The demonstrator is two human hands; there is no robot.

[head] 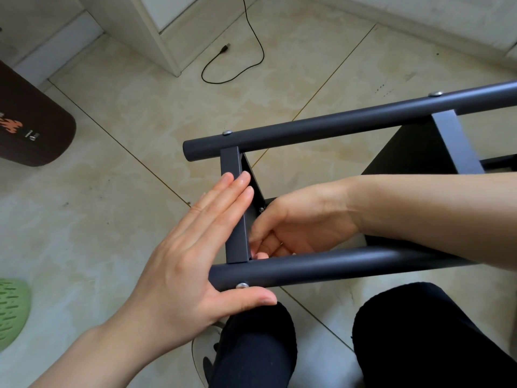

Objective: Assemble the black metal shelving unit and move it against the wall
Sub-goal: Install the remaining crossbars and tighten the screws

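At frame bottom, 2 knees in black trousers [419, 337], person seated over a tiled floor [117, 219].

Just above the knees: shelving unit [419, 152] on its side, across the lap area, running from frame centre off the right edge. Near tube [321, 264] and far tube [335, 121] roughly parallel, joined at the left end by a flat crossbar [233, 197]; second crossbar [456, 141] further right, dark shelf panel [402, 155] beneath it.

Left hand [195, 247]: open flat, fingers straight and together, laid against the outer face of the left crossbar. Thumb spread, lying along the underside of the near tube, right by a silver bolt head [242, 285]. Holding nothing, just pressing.

Right hand [293, 222]: reaches in from the right between the 2 tubes, fingers curled down at the inside corner where crossbar meets near tube. Fingertips hidden behind the tube and crossbar, so can't tell whether it's pinching anything. Small screw or nut [261, 210] visible on the inner bracket just above its knuckles.

2 more bolt heads on the far tube, 1 near its left end [227, 132], 1 further right [436, 93].

Further out on the floor: green perforated thing [11, 312] at left edge, brown mat [30, 121] upper left, black USB cable [251, 51] looped near a white cabinet base [165, 37] at top.
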